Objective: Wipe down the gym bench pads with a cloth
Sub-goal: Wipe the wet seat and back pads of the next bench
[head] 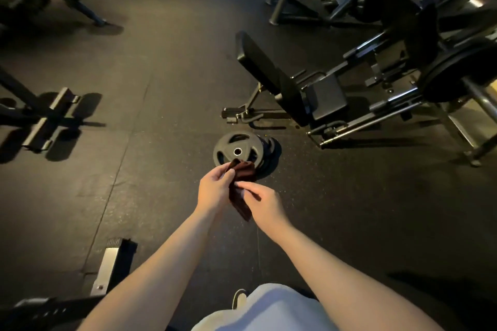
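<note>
A dark reddish-brown cloth point(243, 173) hangs folded between both my hands, in the middle of the view above the floor. My left hand point(215, 188) pinches its upper left edge with thumb and fingers. My right hand point(262, 200) pinches the cloth's right side lower down. Ahead to the right stands a black machine with a tilted back pad point(265, 68) and a seat pad point(326, 97). Both hands are well short of those pads.
A stack of black weight plates point(238, 149) lies on the rubber floor just beyond my hands. Machine frames stand at the left point(49, 115), lower left point(110, 266) and far right point(457, 80). Dark floor opens ahead in the centre.
</note>
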`<action>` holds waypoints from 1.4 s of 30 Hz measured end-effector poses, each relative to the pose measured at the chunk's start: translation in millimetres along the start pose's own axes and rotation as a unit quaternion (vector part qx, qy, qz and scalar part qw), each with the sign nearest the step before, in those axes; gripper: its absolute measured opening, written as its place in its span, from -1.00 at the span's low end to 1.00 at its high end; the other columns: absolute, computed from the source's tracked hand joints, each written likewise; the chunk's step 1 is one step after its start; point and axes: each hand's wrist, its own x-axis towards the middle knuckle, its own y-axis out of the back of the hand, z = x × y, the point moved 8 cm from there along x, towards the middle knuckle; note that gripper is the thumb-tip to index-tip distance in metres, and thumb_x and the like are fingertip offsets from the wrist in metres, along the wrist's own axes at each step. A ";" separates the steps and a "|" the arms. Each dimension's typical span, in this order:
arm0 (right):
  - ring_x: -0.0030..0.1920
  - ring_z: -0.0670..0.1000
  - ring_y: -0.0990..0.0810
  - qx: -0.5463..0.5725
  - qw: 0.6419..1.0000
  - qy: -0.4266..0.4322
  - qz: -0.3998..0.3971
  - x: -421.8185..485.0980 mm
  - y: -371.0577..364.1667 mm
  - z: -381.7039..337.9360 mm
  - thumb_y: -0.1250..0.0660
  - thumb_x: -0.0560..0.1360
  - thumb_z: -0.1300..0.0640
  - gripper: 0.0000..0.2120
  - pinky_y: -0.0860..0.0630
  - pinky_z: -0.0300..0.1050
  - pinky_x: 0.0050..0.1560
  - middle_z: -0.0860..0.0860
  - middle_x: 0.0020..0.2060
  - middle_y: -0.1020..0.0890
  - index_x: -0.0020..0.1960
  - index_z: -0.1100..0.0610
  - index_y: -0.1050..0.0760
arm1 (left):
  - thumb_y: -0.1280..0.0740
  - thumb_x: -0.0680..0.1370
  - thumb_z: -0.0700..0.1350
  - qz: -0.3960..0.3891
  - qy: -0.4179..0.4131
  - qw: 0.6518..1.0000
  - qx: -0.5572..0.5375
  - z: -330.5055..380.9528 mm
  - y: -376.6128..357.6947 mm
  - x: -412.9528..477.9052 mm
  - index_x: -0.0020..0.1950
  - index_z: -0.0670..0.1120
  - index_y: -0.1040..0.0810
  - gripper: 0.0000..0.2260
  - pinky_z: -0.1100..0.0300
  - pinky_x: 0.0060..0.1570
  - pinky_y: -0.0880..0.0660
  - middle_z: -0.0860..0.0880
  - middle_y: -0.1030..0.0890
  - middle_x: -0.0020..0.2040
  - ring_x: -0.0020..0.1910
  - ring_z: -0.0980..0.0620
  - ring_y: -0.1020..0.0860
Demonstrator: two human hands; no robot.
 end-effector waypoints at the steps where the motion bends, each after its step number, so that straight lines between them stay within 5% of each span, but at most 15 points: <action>1: 0.17 -0.23 -0.59 0.008 1.000 0.009 -0.009 17.2 -0.9 -4.9 -0.29 0.63 0.18 -0.74 -0.51 -0.25 0.25 -0.15 0.15 -0.66 0.26 0.00 -0.62 | -0.34 0.62 -0.23 0.016 -0.012 1.000 0.004 8.2 6.1 16.7 0.15 -0.02 -0.68 -0.80 0.17 0.06 -0.60 0.01 -0.74 0.02 0.06 0.04 -0.68; 5: 0.08 -0.18 -0.55 0.001 1.000 0.025 -0.006 106.9 0.6 -16.4 -0.30 0.59 0.23 -0.81 -0.49 -0.27 0.15 -0.09 0.08 -0.56 0.13 -0.01 -0.56 | -0.32 0.64 -0.22 0.052 -0.062 0.997 0.004 42.8 24.8 83.7 0.20 0.02 -0.61 -0.80 0.07 0.13 -0.59 -0.05 -0.71 0.10 0.08 0.00 -0.68; 10: 0.20 -0.07 -0.55 0.083 0.986 -0.013 -0.147 207.7 -49.8 -43.2 -0.28 0.62 0.25 -0.77 -0.45 -0.25 0.17 0.01 0.17 -0.58 0.23 0.05 -0.39 | -0.24 0.67 -0.25 0.125 -0.075 0.989 0.001 82.2 59.8 150.1 0.07 0.09 -0.52 -0.78 0.07 -0.11 -0.52 -0.15 -0.66 -0.06 -0.15 -0.08 -0.60; 13: -0.02 -0.15 -0.55 0.090 0.978 0.008 -0.187 253.1 -76.8 -79.1 -0.27 0.61 0.31 -0.77 -0.45 -0.39 -0.02 0.03 0.05 -0.58 0.21 0.10 -0.39 | -0.20 0.66 -0.29 0.184 -0.093 0.977 0.047 110.5 101.8 184.4 -0.03 0.16 -0.53 -0.67 0.05 -0.13 -0.46 -0.09 -0.63 -0.06 -0.16 -0.04 -0.55; 18: -0.21 -0.31 -0.46 0.037 0.969 0.076 -0.232 317.2 -141.4 -144.4 -0.24 0.60 0.35 -0.85 -0.39 -0.42 -0.07 -0.03 -0.09 -0.54 0.09 0.14 -0.47 | -0.21 0.67 -0.21 0.277 -0.091 0.948 0.128 151.5 185.8 219.0 0.04 0.07 -0.58 -0.78 -0.05 0.17 -0.50 0.08 -0.62 0.00 0.00 0.06 -0.58; 23: 0.13 -0.11 -0.58 0.004 0.956 0.128 -0.264 374.6 -249.0 -210.7 -0.30 0.55 0.30 -0.70 -0.49 -0.14 0.24 -0.05 0.10 -0.63 0.06 -0.08 -0.61 | -0.38 0.62 -0.09 0.263 -0.075 0.955 0.115 166.0 273.6 262.3 0.22 0.05 -0.55 -0.81 0.10 0.19 -0.55 0.11 -0.61 0.10 0.09 0.13 -0.60; 27: 0.27 -0.10 -0.50 -0.005 0.948 0.102 -0.303 405.1 -356.1 -255.4 -0.28 0.57 0.30 -0.59 -0.47 -0.11 0.35 -0.09 0.29 -0.49 0.31 -0.07 -0.55 | -0.38 0.62 -0.05 0.233 -0.054 0.965 0.106 161.7 370.4 299.6 0.29 0.20 -0.47 -0.73 0.21 0.27 -0.45 0.15 -0.46 0.30 0.26 0.14 -0.49; 30: 0.32 -0.06 -0.45 -0.035 0.933 0.103 -0.342 410.0 -444.9 -296.8 -0.27 0.57 0.31 -0.53 -0.47 -0.03 0.38 -0.11 0.34 -0.42 0.39 -0.07 -0.48 | -0.41 0.60 -0.12 0.234 -0.050 0.968 0.075 170.0 453.8 311.6 0.34 0.14 -0.46 -0.65 0.27 0.25 -0.44 0.14 -0.45 0.32 0.29 0.16 -0.46; 36: 0.32 -0.02 -0.47 -0.107 0.931 0.146 -0.316 428.2 -599.8 -390.8 -0.27 0.62 0.30 -0.60 -0.48 0.01 0.38 -0.08 0.34 -0.42 0.37 -0.05 -0.49 | -0.43 0.59 -0.05 0.351 -0.058 0.931 0.087 224.0 629.3 314.2 0.23 0.12 -0.53 -0.76 0.37 0.01 -0.41 0.16 -0.54 0.16 0.12 0.17 -0.52; 42: 0.28 -0.05 -0.49 -0.092 0.921 0.146 -0.350 432.9 -760.1 -454.1 -0.25 0.64 0.27 -0.62 -0.50 -0.04 0.35 -0.09 0.30 -0.46 0.34 -0.11 -0.51 | -0.45 0.57 -0.09 0.455 -0.073 0.882 0.097 248.1 789.4 318.8 0.09 0.07 -0.62 -0.87 0.18 0.18 -0.52 0.11 -0.58 0.16 0.13 0.11 -0.54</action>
